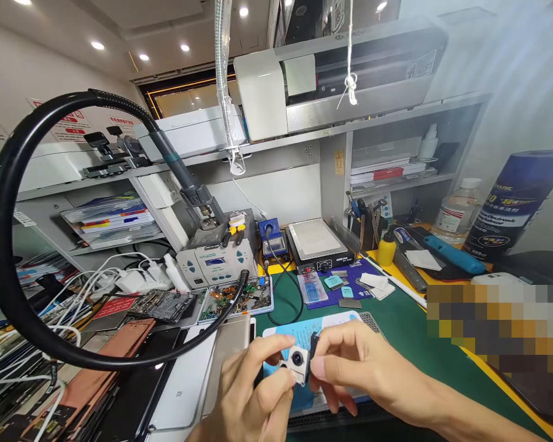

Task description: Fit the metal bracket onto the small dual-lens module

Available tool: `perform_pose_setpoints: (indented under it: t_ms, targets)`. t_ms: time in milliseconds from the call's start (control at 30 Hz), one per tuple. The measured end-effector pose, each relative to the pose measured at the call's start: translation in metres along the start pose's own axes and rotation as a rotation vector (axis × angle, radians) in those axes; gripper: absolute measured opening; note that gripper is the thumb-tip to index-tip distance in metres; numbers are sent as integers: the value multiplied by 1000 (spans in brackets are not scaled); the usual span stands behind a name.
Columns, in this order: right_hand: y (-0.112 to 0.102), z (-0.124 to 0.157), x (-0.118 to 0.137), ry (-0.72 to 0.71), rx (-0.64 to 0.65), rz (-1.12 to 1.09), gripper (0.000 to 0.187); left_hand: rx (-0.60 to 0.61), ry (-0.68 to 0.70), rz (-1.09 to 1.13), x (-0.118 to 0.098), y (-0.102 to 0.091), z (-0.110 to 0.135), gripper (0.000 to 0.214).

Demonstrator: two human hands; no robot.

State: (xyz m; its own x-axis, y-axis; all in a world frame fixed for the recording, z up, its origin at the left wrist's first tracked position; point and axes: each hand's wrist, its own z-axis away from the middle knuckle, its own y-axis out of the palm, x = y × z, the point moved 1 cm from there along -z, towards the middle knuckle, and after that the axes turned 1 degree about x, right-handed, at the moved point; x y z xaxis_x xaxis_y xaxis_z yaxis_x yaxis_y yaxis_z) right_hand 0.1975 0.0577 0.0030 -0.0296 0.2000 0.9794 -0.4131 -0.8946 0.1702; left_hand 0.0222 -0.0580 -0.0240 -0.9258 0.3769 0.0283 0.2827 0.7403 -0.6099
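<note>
Between both hands (253, 393), camera module (297, 358)

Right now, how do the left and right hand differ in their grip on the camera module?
Left hand comes up from the bottom edge; right hand reaches in from the lower right, forearm showing. Left hand pinches the camera module on its silver lens side; right hand pinches its black right edge. Shared: both hold it over the blue pad.

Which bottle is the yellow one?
The small squeeze bottle with the black tip, behind the blue mat. The capped bottle at right is clear; the shelf bottle is white.
</note>
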Motion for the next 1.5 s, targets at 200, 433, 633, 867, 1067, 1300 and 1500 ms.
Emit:
perform_pose_setpoints:
  t_ms: [200, 433, 633, 867, 1067, 1300, 1500]
  targets:
    - [-1, -3, -5, 23, -9, -98, 24, 52, -119, 151, -4, 2, -4, 34]
    - [-4, -6, -8, 82, -8, -240, 18, 166, -286, 401, -5, -5, -12, 29]
    - [-5, -9, -10, 110, 3, -333, 19, 166, -460, 617, -4, -1, -15, 17]
    - [-6, -9, -11, 121, 25, -392, 21, 208, -823, 1055, -3, 5, -15, 16]
    - [-5, -8, -11, 135, 49, -432, 21, 221, -990, 1277, -4, 5, -19, 28]
    - [-4, -8, -10, 124, 71, -444, 22, 219, -1019, 1307, -3, 7, -16, 31]
    - [-4, -7, -10, 93, 45, -427, 25, 223, -1036, 1312, -3, 6, -19, 32]
